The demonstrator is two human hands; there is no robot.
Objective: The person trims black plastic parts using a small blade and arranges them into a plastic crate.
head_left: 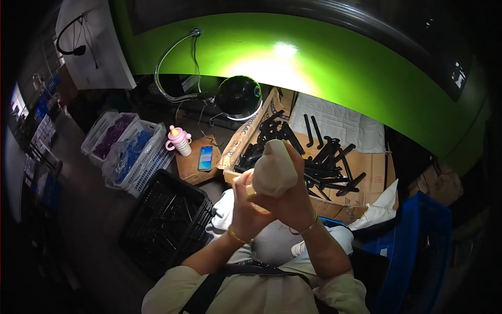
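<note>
Close in front of me, both my hands are raised around a pale cream, rounded thing (pixel 273 170), blurred, with a smooth broad face; its kind I cannot make out. My right hand (pixel 295 201) wraps its right side and underside, fingers closed on it. My left hand (pixel 250 209) is at its lower left, fingers bent in and close to the other hand; whether they grip the thing is unclear. Just beyond, a cardboard box (pixel 342 210) with cut-down sides holds many black angled tube-like parts (pixel 327 157).
A lit black lamp (pixel 239 98) on a flexible neck hangs before a green panel (pixel 334 73). A pink-topped bottle (pixel 180 141) and a phone (pixel 205 158) rest on brown cardboard at left. Black crates (pixel 166 220) and white baskets (pixel 137 180) stand left; a blue crate (pixel 418 235) stands right.
</note>
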